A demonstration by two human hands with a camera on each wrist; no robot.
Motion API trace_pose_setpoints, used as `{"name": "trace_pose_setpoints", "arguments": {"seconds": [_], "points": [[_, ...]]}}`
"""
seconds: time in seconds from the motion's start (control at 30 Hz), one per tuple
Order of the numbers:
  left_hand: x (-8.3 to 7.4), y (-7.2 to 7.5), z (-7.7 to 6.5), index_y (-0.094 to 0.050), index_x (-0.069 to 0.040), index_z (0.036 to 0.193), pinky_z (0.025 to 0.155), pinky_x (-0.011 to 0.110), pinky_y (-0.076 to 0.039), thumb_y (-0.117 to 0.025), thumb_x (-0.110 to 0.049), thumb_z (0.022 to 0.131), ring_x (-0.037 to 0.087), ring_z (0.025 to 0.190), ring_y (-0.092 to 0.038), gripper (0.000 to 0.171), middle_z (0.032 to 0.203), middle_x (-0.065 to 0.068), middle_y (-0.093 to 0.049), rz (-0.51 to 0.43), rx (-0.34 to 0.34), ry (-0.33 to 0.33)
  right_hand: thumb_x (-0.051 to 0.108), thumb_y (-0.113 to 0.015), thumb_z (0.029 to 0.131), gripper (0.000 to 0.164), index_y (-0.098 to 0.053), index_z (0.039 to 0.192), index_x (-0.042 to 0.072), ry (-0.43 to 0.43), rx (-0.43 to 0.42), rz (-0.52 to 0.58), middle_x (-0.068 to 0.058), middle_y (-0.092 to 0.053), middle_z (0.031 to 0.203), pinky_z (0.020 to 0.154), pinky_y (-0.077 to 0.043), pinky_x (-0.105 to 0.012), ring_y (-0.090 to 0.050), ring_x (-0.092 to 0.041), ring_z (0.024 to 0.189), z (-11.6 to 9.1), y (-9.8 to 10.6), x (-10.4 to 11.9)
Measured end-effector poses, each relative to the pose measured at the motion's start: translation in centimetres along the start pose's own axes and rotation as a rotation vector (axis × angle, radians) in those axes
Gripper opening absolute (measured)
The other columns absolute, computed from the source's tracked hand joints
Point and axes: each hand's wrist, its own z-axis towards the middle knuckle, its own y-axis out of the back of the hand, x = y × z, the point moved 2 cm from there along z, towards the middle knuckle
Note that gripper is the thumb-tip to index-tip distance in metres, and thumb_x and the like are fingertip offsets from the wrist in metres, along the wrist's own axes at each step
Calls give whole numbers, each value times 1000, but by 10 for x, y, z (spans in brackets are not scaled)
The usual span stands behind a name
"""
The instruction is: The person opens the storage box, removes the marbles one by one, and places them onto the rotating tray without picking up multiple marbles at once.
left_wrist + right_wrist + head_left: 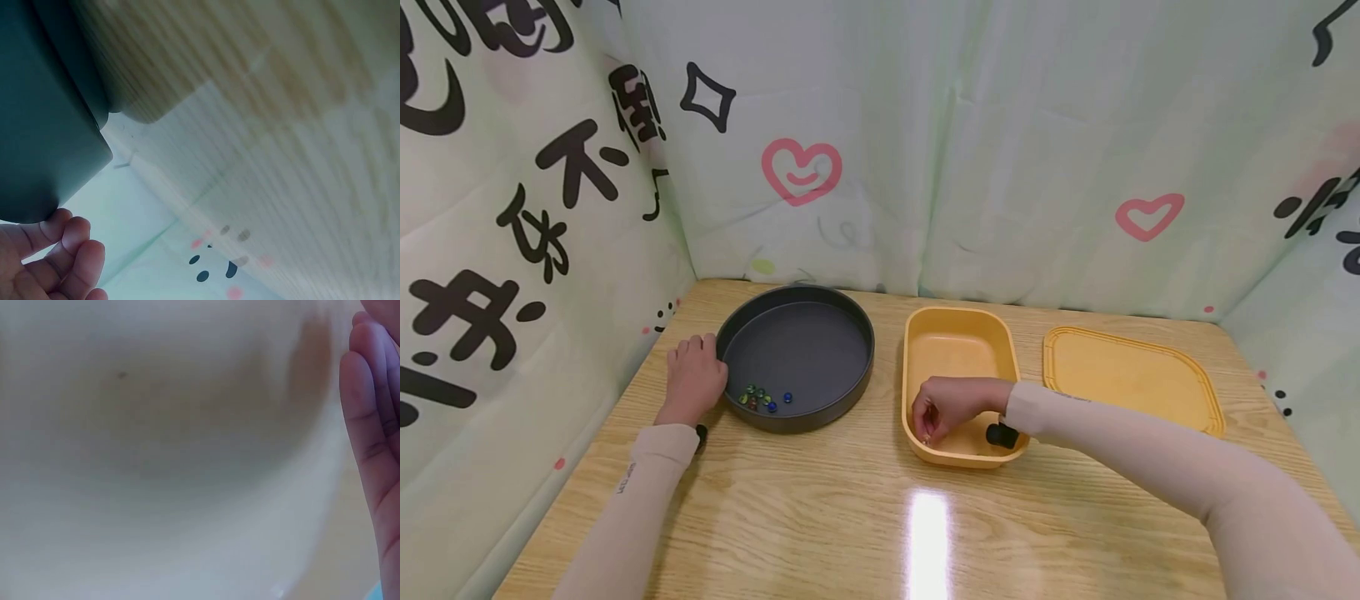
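Observation:
My left hand [692,379] grips the left rim of a round dark grey pan [801,342], thumb and fingers pinching its edge in the left wrist view. Several small glass marbles [760,396], green, blue and brownish, lie together at the pan's near left. Inside a yellow rectangular box [958,325] my right hand [947,408] reaches down to the near left corner. Its fingertips pinch a tiny shiny marble [926,442], mostly covered by the fingers. The right wrist view shows the right fingers [362,406] beside the box's pale, blurred inner wall.
A flat yellow lid [1127,375] lies right of the box, partly behind the right forearm. All stand on a wood-grain table [805,517]. Printed curtains [887,167] enclose the back and sides.

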Motion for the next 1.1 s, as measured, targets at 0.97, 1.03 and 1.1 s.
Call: {"name": "trace_pose_setpoints", "arguments": {"seconds": [0.97, 1.03, 1.1], "points": [[0, 3, -1, -46, 10, 107, 79, 51, -31, -43, -7, 88, 41, 88, -43, 26, 96, 27, -49, 3, 20, 4, 6, -73, 78, 12, -72, 89, 2, 141, -303, 45, -9, -70, 86, 73, -53, -28, -63, -7, 75, 0, 82, 41], [0, 3, -1, -46, 10, 106, 79, 51, -31, -43, -7, 88, 41, 88, -43, 25, 95, 27, -49, 2, 20, 4, 4, -72, 78, 12, -71, 90, 1, 159, -338, 62, -10, -70, 86, 74, -53, -28, -63, -8, 76, 4, 88, 45], [0, 3, -1, -46, 10, 106, 79, 51, -31, -43, -7, 88, 41, 88, -43, 25, 96, 27, -50, 0, 16, 4, 3, -72, 78, 14, -71, 91, -2, 181, -373, 80, -12, -70, 87, 75, -53, -28, -64, -8, 77, 10, 93, 47]]}}
